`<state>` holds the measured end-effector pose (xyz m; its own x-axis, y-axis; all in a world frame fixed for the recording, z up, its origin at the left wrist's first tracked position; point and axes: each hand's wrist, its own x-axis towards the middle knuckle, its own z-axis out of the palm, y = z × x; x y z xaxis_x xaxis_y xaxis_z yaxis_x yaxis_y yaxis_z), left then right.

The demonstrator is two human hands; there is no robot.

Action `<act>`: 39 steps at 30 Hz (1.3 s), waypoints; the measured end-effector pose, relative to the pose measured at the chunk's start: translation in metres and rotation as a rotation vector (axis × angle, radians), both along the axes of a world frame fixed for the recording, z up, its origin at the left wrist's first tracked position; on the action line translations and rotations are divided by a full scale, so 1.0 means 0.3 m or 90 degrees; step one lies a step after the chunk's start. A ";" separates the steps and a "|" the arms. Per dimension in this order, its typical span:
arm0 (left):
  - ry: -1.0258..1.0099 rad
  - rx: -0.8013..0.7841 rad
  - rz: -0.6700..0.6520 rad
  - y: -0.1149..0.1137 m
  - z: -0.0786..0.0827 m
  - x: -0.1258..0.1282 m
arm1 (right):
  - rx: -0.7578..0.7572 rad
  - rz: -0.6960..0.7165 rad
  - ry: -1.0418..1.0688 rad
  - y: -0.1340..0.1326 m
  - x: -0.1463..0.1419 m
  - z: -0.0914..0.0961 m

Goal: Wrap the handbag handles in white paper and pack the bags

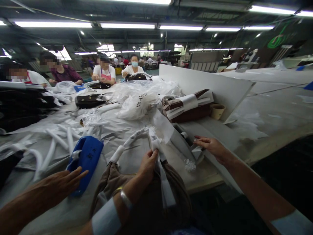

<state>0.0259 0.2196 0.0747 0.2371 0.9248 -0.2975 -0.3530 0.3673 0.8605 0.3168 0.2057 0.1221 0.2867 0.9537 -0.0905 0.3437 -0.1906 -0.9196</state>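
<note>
My left hand, with a bracelet at the wrist, is closed around the white wrapping on the handle of a brown handbag. A loose white strip hangs from the handle down over the bag's front. My right hand is off to the right with its fingers pinched. It is beside a grey box-like holder with a small white roll in it. What the pinched fingers hold, if anything, is too small to make out. The handbag stands at the near edge of the table.
A co-worker's hand reaches in from the left beside a blue tape dispenser. White foam tubes, plastic bags and another wrapped brown bag lie on the table. A white board stands at right. Several people sit opposite.
</note>
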 end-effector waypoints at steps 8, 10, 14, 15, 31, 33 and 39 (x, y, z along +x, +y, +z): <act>-0.053 -0.007 0.032 0.007 -0.012 0.014 | 0.123 -0.136 0.142 -0.121 0.010 0.092; -0.055 -0.008 0.033 0.009 -0.014 0.014 | 0.100 -0.143 0.177 -0.168 0.026 0.102; -0.059 -0.009 0.028 0.012 -0.028 0.012 | 0.005 -0.125 0.228 -0.247 0.042 0.068; -0.057 -0.009 0.025 0.013 -0.031 0.011 | -0.013 -0.128 0.235 -0.259 0.041 0.049; -0.049 0.019 0.062 0.014 -0.024 0.026 | 0.058 -0.112 -0.199 -0.308 -0.060 -0.092; -0.039 0.026 0.068 0.013 -0.023 0.026 | 0.116 0.006 -0.104 -0.284 -0.161 -0.052; -0.028 0.076 0.062 0.008 -0.030 0.022 | 0.164 0.326 -0.026 -0.058 -0.434 0.037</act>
<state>0.0327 0.2222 0.0657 0.1549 0.9723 -0.1751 -0.4199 0.2252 0.8792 0.1866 0.1882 0.1332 -0.2185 0.9619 0.1643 0.3702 0.2375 -0.8981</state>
